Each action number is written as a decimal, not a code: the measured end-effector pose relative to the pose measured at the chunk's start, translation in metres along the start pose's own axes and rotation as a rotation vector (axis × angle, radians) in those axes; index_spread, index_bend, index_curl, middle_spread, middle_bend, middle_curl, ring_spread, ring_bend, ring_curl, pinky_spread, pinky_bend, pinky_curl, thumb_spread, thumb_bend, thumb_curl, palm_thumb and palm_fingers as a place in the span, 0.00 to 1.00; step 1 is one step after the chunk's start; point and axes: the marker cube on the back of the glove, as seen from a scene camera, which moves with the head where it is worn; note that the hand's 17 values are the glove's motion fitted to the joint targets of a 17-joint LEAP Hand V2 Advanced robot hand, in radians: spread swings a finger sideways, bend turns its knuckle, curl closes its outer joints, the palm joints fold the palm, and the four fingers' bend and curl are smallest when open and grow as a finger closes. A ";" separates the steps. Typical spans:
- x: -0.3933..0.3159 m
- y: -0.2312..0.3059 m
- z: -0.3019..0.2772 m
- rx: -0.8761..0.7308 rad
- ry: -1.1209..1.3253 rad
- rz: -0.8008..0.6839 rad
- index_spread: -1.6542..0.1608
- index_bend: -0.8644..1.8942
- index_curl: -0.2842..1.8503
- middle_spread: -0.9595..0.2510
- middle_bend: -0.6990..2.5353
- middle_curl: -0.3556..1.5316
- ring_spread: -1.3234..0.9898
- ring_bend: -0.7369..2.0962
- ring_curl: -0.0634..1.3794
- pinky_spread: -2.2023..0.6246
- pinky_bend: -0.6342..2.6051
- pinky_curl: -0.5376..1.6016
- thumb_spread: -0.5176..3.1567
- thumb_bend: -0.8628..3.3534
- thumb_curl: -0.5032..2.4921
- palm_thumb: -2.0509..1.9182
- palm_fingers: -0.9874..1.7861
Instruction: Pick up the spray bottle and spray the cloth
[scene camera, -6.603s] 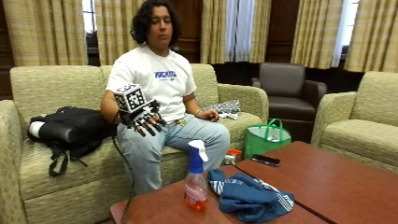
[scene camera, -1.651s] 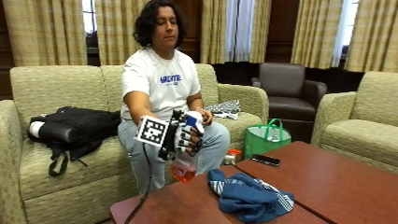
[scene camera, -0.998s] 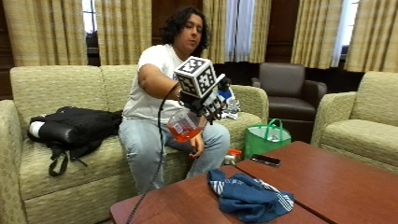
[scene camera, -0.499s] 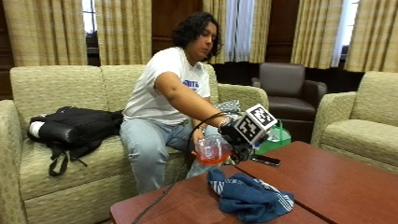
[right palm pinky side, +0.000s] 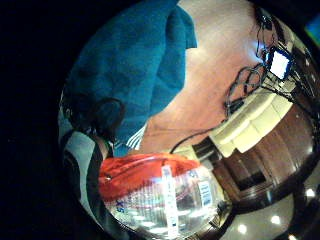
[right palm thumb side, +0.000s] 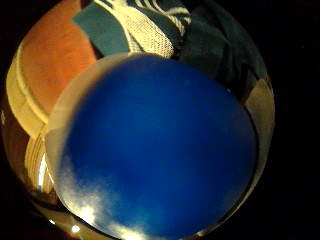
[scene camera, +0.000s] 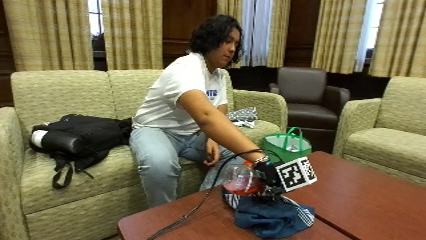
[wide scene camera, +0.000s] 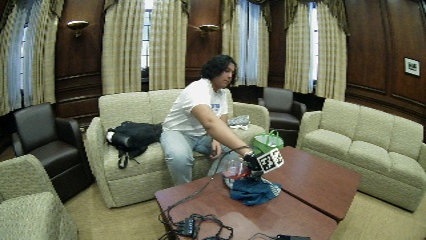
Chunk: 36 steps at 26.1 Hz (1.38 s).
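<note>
Grip: right hand is wrapped round the spray bottle, holding it tipped over just above the cloth.
Bottle: clear plastic body with reddish liquid low inside; the little-finger palm view shows that body close to the palm, and the thumb-side view is nearly filled by its blue head.
Cloth: dark blue-teal, with a striped white edge, bunched in a heap on the desk directly under the hand.
Handling, bottle: judged light, since it looks only part full; the wall is probably thin and will give under a squeeze. Smooth plastic may slip, so the neck under the head is the best place to hold, with a finger free for the trigger. Whether a finger is on the trigger cannot be seen.
Handling, cloth: soft and limp; it should soak up the spray and not shift.
Edges: the heap lies near the desk's front edge on the person's side.
Room: bare wood spreads away beyond the cloth; a cable trails over the desk toward its near corner, and a green bag stands behind the desk by the sofa.
</note>
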 end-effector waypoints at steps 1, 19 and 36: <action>-0.002 -0.003 0.003 -0.012 0.014 0.009 0.76 0.42 0.37 0.63 0.40 0.46 0.49 0.50 0.36 0.67 0.33 0.43 0.23 0.20 0.42 0.74 0.86; 0.010 0.094 -0.064 0.215 -0.348 -0.260 0.76 0.42 0.38 0.63 0.40 0.46 0.49 0.50 0.36 0.67 0.32 0.43 0.23 0.20 0.42 0.74 0.86; 0.027 0.261 0.002 0.858 -1.104 -0.821 0.76 0.41 0.39 0.63 0.39 0.45 0.49 0.50 0.36 0.68 0.32 0.43 0.23 0.20 0.43 0.74 0.85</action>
